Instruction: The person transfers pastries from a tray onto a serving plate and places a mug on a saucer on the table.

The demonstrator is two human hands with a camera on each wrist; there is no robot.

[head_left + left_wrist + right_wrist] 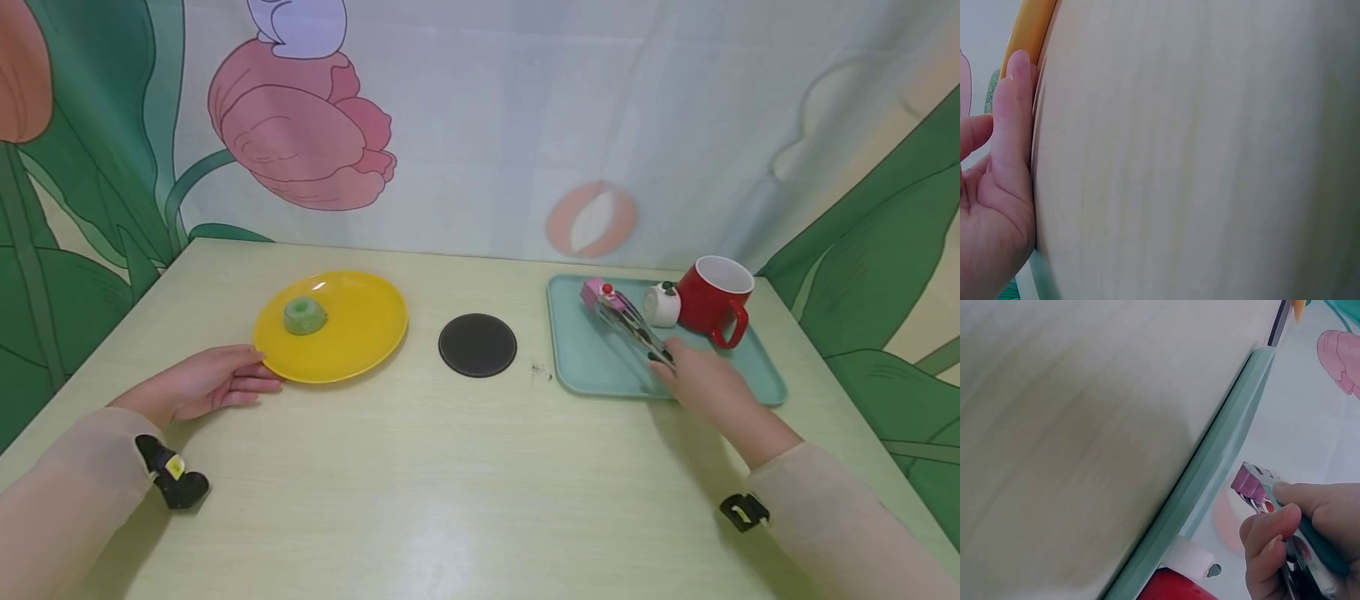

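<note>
On the left, my left hand (213, 383) holds the near-left rim of a yellow plate (360, 342), its fingers low along the table (1147, 156) in the left wrist view. A green ring-shaped toy cake (303, 316) sits on that plate. My right hand (701, 383) grips a pair of metal tongs (637, 325) with teal on the handle. Between the tongs' tips is a small pink cake piece (1249, 483) with a red ball on top, over the back-left part of the light teal tray (592, 367).
A red mug (701, 296) stands on the tray's right side, with a small white roll-shaped piece (662, 307) topped in green beside it. Between plate and tray lies a round black coaster (477, 345). A printed curtain (480, 150) hangs behind the table.
</note>
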